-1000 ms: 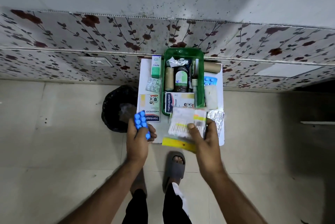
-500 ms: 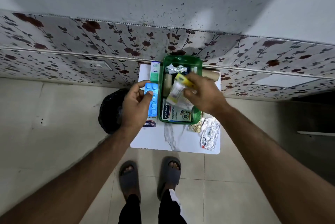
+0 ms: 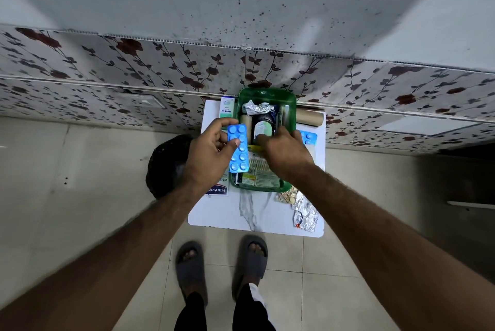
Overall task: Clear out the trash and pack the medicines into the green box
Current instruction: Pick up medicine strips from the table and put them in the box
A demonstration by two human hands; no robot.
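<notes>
The green box (image 3: 267, 94) stands at the back of a small white table (image 3: 254, 215), holding a dark bottle, a foil strip and cartons. My left hand (image 3: 209, 159) grips a blue blister strip (image 3: 238, 148) just over the box's left rim. My right hand (image 3: 284, 155) is inside the box, pressing a clear packet with a yellow edge (image 3: 258, 167) down onto the contents; whether the fingers still grip it is hidden.
A black bin bag (image 3: 166, 164) sits on the floor left of the table. On the table lie a Hansaplast carton (image 3: 218, 190), a green-white carton (image 3: 226, 108), a brown roll (image 3: 310, 117), another blue strip (image 3: 309, 137), loose tablets (image 3: 288, 195) and crumpled foil (image 3: 305, 212).
My right hand carried the clear packet from the table's front into the green box and lowered it. My left hand brought the blue strip up beside the box.
</notes>
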